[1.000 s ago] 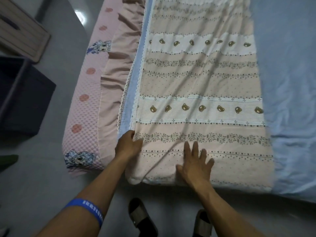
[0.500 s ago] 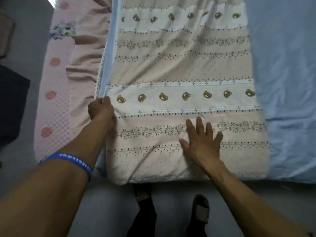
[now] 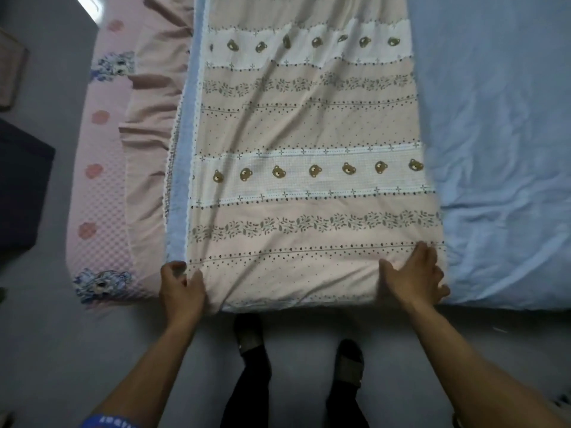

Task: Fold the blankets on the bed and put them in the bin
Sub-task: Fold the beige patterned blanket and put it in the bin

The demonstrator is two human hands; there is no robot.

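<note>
Fingers [image 3: 173, 267] of the left hand [image 3: 180, 291] curl around the near left corner of the blanket [image 3: 309, 193], clamped on its edge with the thumb on top. The right hand [image 3: 414, 279] lies at the near right corner, fingers spread and bent over the edge; whether they pinch the cloth or only press on it I cannot tell. With one hand at each near corner, the aim looks to be lifting that end and carrying it to the far end for the next fold. The blanket lies as a long strip on the bed [image 3: 494, 149], reaching from the near edge away, with its blue lining [image 3: 182, 168] showing along the left side. A dark box [image 3: 21, 193] on the floor at far left may be the bin.
</note>
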